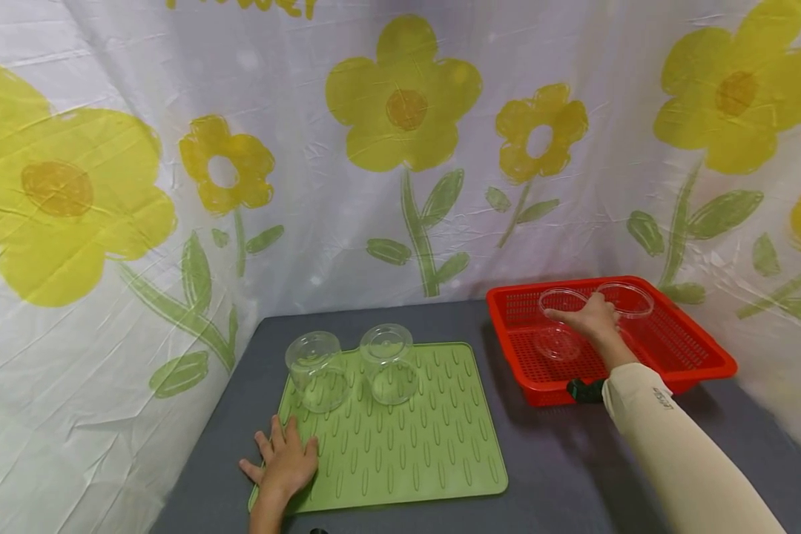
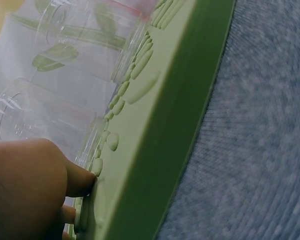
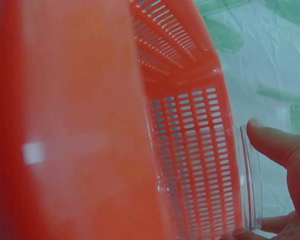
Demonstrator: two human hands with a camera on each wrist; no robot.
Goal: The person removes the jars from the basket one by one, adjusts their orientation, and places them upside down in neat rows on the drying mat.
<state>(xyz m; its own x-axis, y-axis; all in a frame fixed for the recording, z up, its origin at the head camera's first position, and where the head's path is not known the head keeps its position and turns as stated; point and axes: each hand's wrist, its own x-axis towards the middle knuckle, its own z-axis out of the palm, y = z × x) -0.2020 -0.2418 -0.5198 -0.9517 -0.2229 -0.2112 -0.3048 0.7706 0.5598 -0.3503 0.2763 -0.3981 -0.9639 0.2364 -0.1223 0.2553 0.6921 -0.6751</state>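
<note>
My left hand (image 1: 285,463) rests on the front left corner of a green ribbed mat (image 1: 434,452), fingers spread. Two clear plastic jars stand mouth-down on the mat beyond it: the left jar (image 1: 317,371) and the right jar (image 1: 389,363). Over at the red basket (image 1: 527,378), my right hand (image 1: 594,319) grips a clear plastic jar (image 1: 557,345) near its rim. In the right wrist view the thumb (image 3: 272,142) lies against one side of that rim (image 3: 250,180), with fingers at the opposite side. Another clear jar (image 1: 630,300) stands in the basket, partly hidden by the hand.
The mat and basket lie on a dark grey table (image 1: 440,512). A flower-printed white curtain (image 1: 307,245) hangs behind and at both sides. A dark green band (image 1: 585,391) shows at the right wrist, by the basket's front rim.
</note>
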